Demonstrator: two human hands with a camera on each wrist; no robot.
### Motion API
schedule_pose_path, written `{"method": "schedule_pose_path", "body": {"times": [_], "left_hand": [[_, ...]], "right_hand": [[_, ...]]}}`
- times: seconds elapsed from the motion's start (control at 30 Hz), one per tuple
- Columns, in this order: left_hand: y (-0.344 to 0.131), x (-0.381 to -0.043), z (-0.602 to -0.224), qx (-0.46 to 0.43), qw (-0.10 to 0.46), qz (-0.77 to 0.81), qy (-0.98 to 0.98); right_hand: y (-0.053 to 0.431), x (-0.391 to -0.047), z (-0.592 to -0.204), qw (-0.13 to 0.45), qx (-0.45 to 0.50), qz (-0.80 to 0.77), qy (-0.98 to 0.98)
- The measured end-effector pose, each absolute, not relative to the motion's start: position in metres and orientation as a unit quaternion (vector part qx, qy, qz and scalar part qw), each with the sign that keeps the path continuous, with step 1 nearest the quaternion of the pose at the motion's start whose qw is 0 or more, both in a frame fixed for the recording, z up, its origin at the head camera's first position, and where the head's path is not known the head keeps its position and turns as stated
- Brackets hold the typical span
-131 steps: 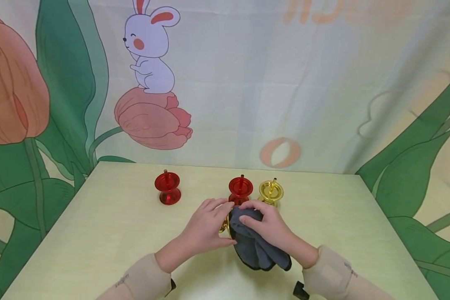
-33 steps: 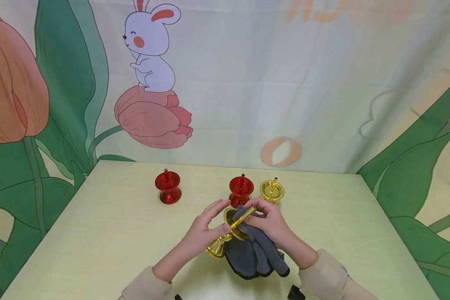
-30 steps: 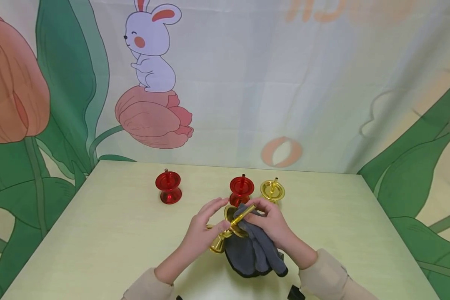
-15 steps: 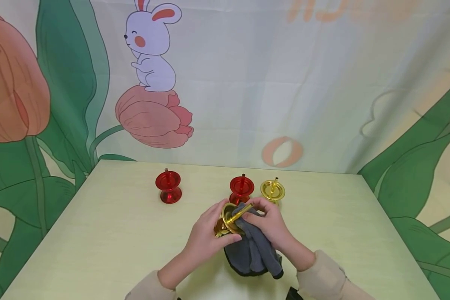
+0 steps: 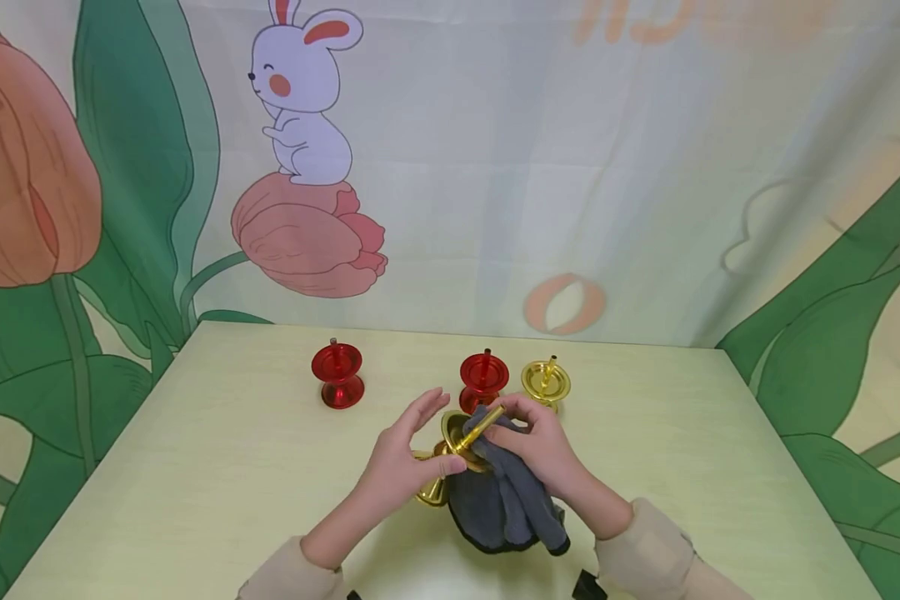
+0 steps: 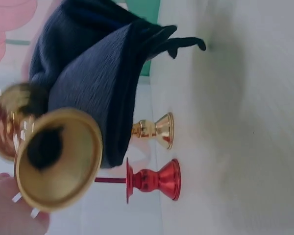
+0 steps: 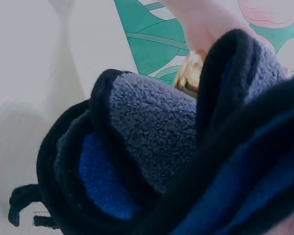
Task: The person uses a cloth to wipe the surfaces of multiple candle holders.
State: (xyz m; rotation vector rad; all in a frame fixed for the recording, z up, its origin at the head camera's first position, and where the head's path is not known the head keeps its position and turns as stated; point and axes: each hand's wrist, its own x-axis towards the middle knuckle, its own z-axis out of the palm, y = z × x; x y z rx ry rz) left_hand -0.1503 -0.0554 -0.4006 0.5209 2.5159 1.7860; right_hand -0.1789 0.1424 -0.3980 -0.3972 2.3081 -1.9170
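Note:
Above the table, my left hand (image 5: 397,462) holds a gold candle holder (image 5: 432,492) tilted on its side, thumb against its middle and the other fingers raised behind the dish. Its spike points up and right. The flared, hollow foot of the candle holder (image 6: 59,161) faces the camera in the left wrist view. A dark grey cloth (image 5: 487,517) with black edging is pinched in my right hand (image 5: 543,442) against the dish beside the spike. The folds hang down below, with blue fabric showing in the right wrist view. The cloth hides part of the dish.
Two red candle holders stand upright at the back: one at left (image 5: 337,375), another (image 5: 483,379) just behind my hands. A second gold candle holder (image 5: 546,382) stands to the right of it. The pale table (image 5: 217,467) meets a printed curtain (image 5: 450,208) at its rear edge.
Earlier the cloth covered the dish; now dish and spike show. Over the last second, my left hand closed round the dish, then spread again, while the foot swung up and back down.

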Motion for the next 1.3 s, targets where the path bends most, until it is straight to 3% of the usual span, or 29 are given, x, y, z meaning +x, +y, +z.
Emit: {"method": "schedule_pose_path", "body": {"times": [0.2, 0.57, 0.63, 0.77, 0.97, 1.1, 1.3], "left_hand": [[-0.047, -0.142, -0.403, 0.213, -0.126, 0.469, 0.848], [-0.039, -0.138, -0.402, 0.211, -0.21, 0.401, 0.867], [-0.042, -0.139, -0.401, 0.232, -0.195, 0.414, 0.858], [-0.048, -0.14, -0.402, 0.256, -0.102, 0.465, 0.841], [-0.052, -0.142, -0.403, 0.198, -0.008, 0.573, 0.795], [-0.051, -0.144, -0.401, 0.145, -0.007, 0.635, 0.759], [-0.048, -0.147, -0.399, 0.101, -0.052, 0.675, 0.729]], "right_hand": [[0.14, -0.18, -0.397, 0.03, -0.095, -0.647, 0.756], [0.137, -0.173, -0.392, 0.012, -0.131, -0.625, 0.769], [0.14, -0.174, -0.392, 0.009, -0.148, -0.613, 0.776], [0.145, -0.175, -0.391, 0.01, -0.177, -0.596, 0.783], [0.151, -0.183, -0.39, -0.007, -0.132, -0.606, 0.785], [0.153, -0.186, -0.391, 0.008, -0.089, -0.642, 0.762], [0.153, -0.186, -0.394, 0.032, -0.075, -0.68, 0.729]]}}
